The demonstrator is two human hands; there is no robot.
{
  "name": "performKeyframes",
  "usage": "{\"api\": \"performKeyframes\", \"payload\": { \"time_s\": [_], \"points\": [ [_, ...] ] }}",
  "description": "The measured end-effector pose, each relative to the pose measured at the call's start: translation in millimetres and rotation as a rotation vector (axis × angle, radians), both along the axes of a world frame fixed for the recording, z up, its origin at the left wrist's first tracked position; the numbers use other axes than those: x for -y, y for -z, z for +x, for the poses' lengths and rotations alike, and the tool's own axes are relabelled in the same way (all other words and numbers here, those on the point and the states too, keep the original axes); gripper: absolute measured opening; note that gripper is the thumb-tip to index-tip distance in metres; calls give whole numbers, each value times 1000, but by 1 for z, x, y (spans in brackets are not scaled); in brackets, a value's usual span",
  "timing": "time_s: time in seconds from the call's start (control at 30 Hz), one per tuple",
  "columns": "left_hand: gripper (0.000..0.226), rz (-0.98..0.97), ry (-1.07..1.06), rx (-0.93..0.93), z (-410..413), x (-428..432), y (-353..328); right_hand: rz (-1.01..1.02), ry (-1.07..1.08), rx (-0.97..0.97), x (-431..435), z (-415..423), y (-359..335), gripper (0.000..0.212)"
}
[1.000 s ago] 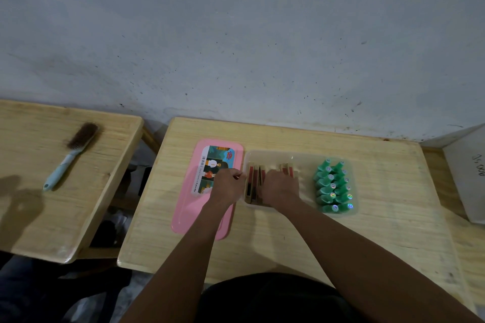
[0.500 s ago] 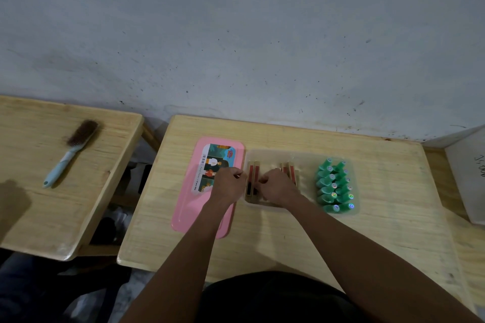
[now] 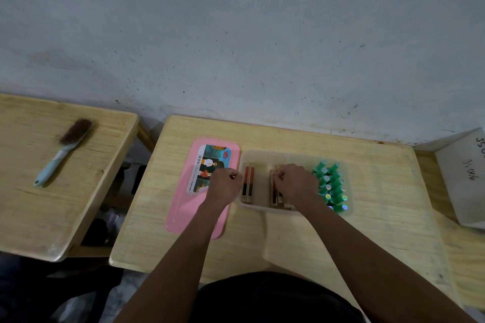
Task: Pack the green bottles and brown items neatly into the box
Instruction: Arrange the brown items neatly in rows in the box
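Currently box [image 3: 288,155]: two brown items [image 3: 248,183] free, about twelve green bottles [image 3: 331,186]; right hand [image 3: 296,183] grasps others; left hand [image 3: 225,187] unclear.

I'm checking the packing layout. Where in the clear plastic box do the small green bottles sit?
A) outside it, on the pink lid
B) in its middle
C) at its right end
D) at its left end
C: the small green bottles cluster at the right end of the clear plastic box, to the right of the right hand, while flat brown items stand toward the left.
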State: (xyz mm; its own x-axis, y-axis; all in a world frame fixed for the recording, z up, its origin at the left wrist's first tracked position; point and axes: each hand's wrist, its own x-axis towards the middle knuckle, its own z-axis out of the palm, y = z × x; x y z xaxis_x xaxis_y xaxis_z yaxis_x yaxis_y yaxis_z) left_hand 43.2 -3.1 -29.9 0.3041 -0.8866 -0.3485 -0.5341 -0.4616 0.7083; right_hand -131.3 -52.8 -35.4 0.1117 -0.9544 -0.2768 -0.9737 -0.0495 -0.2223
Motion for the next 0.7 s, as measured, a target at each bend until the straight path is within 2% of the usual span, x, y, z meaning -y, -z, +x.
{"api": "performKeyframes", "payload": {
  "time_s": [0.13,0.27,0.5,0.7],
  "points": [
    [25,-10,-8,1,-1,-1,-1,48,-87,-143,-6,3,7,28],
    [24,-31,1,13,-2,-2,0,16,-118,-171,-11,6,9,26],
    [28,-36,16,47,-3,-1,0,128,-145,-20,-13,18,13,26],
    [27,-32,3,58,-4,-2,1,185,9,131,-12,33,22,23]
  ]
}}
